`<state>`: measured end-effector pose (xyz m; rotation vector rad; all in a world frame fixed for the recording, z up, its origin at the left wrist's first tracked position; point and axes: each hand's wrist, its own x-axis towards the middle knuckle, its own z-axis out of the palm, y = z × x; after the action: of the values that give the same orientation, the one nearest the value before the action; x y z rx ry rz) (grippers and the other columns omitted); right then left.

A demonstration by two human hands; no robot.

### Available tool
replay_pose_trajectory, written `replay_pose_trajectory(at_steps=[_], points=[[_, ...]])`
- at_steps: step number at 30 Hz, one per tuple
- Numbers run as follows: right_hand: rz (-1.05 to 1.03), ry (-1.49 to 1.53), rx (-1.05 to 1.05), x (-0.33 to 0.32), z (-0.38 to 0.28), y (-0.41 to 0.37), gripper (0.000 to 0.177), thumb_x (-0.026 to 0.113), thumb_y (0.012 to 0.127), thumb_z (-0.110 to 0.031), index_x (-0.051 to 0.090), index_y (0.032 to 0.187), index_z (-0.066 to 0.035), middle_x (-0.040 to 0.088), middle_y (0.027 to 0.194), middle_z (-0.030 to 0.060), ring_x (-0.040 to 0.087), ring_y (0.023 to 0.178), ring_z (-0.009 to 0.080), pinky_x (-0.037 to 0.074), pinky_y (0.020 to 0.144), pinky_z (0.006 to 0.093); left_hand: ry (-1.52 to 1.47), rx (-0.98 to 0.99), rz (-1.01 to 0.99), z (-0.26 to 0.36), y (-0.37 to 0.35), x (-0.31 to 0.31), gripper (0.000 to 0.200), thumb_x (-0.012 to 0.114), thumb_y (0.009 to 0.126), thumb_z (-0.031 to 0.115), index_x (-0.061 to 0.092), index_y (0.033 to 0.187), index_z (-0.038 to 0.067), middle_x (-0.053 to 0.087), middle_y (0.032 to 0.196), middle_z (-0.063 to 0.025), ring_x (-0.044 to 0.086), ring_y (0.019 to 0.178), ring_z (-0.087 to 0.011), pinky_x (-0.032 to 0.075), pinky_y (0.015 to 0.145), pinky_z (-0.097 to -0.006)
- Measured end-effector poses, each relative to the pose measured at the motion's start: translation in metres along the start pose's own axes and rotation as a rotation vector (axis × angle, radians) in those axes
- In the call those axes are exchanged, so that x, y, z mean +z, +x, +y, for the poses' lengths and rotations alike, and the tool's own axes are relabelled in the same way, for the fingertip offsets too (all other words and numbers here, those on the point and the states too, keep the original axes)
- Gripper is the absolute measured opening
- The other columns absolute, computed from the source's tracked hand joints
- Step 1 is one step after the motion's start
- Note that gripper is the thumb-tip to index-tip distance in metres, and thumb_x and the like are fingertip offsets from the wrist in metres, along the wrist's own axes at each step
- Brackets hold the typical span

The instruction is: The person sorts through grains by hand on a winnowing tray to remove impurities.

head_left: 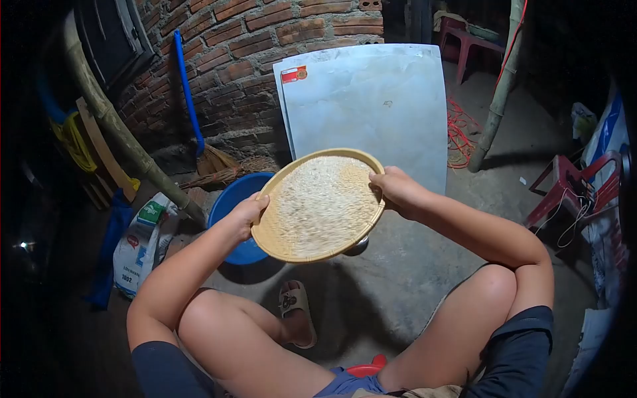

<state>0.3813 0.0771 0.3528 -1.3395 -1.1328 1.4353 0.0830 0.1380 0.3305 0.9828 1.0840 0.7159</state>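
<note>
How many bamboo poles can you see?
2. One pole is left of the tray, near the white bag; the other pole is right of the big white sheet. More might hide in the dark.

White sack [137, 251]: "1002" | red label [294, 74] on sheet [365, 109]: illegible
</note>
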Motion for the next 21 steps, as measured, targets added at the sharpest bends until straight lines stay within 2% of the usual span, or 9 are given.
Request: replay_pose_trajectory(at_steps=[3, 5, 7, 10, 11, 15, 17, 19, 21], points=[[0.003, -0.113, -0.148, -0.029, 0.012, 0.023, 0.021, 0.042, 0.083, -0.008, 0.049, 0.097, 0.006, 0.058, 0.083, 0.0148, 0.060, 0.074, 0.0209, 0.050, 0.064, 0.0348, 0.007, 0.121, 0.078, -0.005, -0.005, 0.012, 0.029, 0.035, 0.095, 0.016, 0.039, 0.121, 0.003, 0.056, 0.105, -0.0137, 0.058, 0.092, -0.0211, 0.050, 0.079, -0.0355], [0.101, 0.084, 0.016, -0.047, 0.018, 0.021, 0.028, 0.042, 0.080, -0.005, 0.049, 0.101, 0.013, 0.058, 0.086, 0.0219, 0.061, 0.067, 0.0289, 0.050, 0.062, 0.0397, 0.111, 0.182, 0.203, -0.004, -0.021, 0.046, 0.025, 0.036, 0.095, 0.015, 0.041, 0.115, 0.003, 0.054, 0.101, -0.0118, 0.054, 0.089, -0.0185, 0.046, 0.080, -0.0329], [0.229, -0.009, 0.155, -0.044, 0.025, 0.018, 0.027, 0.041, 0.079, -0.002, 0.050, 0.098, 0.014, 0.057, 0.084, 0.0215, 0.061, 0.072, 0.0287, 0.050, 0.060, 0.0399, 0.226, 0.185, 0.302, 0.001, -0.037, 0.070, 0.023, 0.036, 0.095, 0.015, 0.042, 0.112, 0.002, 0.053, 0.097, -0.0108, 0.054, 0.086, -0.0178, 0.046, 0.079, -0.0314], [0.132, 0.051, 0.083, -0.031, 0.023, 0.015, 0.021, 0.046, 0.075, -0.003, 0.051, 0.093, 0.007, 0.056, 0.081, 0.0157, 0.058, 0.073, 0.0225, 0.049, 0.063, 0.0349, 0.125, 0.108, 0.154, 0.002, -0.015, 0.026, 0.025, 0.036, 0.094, 0.014, 0.042, 0.115, 0.001, 0.056, 0.097, -0.0116, 0.058, 0.086, -0.0187, 0.050, 0.074, -0.0341], [-0.021, -0.008, 0.022, -0.025, 0.014, 0.007, 0.022, 0.047, 0.079, -0.006, 0.049, 0.098, 0.006, 0.056, 0.084, 0.0128, 0.056, 0.071, 0.0195, 0.047, 0.061, 0.0317, 0.050, 0.057, 0.077, 0.006, -0.012, 0.010, 0.026, 0.035, 0.094, 0.013, 0.042, 0.115, 0.001, 0.057, 0.097, -0.0122, 0.059, 0.086, -0.0199, 0.051, 0.075, -0.0347], [0.134, -0.083, -0.147, -0.007, 0.011, 0.002, 0.026, 0.043, 0.090, -0.016, 0.045, 0.106, 0.005, 0.055, 0.088, 0.0119, 0.056, 0.073, 0.0178, 0.048, 0.065, 0.0300, -0.015, 0.134, 0.147, 0.002, -0.016, 0.010, 0.025, 0.035, 0.094, 0.013, 0.042, 0.115, 0.001, 0.056, 0.099, -0.0127, 0.059, 0.086, -0.0199, 0.052, 0.075, -0.0336], [0.014, 0.158, 0.001, -0.035, 0.020, 0.020, 0.029, 0.041, 0.092, -0.019, 0.046, 0.107, 0.005, 0.057, 0.091, 0.0143, 0.058, 0.079, 0.0204, 0.049, 0.071, 0.0335, 0.122, 0.201, 0.237, -0.005, -0.017, 0.027, 0.022, 0.037, 0.094, 0.013, 0.043, 0.111, 0.001, 0.055, 0.097, -0.0117, 0.055, 0.086, -0.0175, 0.046, 0.077, -0.0316], [0.024, 0.107, 0.082, -0.039, 0.023, 0.022, 0.033, 0.036, 0.094, -0.020, 0.046, 0.108, 0.009, 0.057, 0.092, 0.0179, 0.059, 0.084, 0.0224, 0.049, 0.076, 0.0349, 0.263, 0.209, 0.354, -0.005, -0.030, 0.059, 0.021, 0.038, 0.094, 0.013, 0.044, 0.109, 0.000, 0.054, 0.097, -0.0111, 0.053, 0.087, -0.0169, 0.044, 0.079, -0.0312], [0.184, 0.088, 0.147, -0.030, 0.022, 0.021, 0.034, 0.036, 0.094, -0.020, 0.046, 0.109, 0.009, 0.058, 0.094, 0.0181, 0.059, 0.084, 0.0215, 0.049, 0.076, 0.0354, 0.264, 0.208, 0.358, -0.011, -0.013, 0.039, 0.022, 0.038, 0.094, 0.014, 0.044, 0.110, 0.000, 0.055, 0.098, -0.0117, 0.056, 0.086, -0.0180, 0.046, 0.077, -0.0317]])
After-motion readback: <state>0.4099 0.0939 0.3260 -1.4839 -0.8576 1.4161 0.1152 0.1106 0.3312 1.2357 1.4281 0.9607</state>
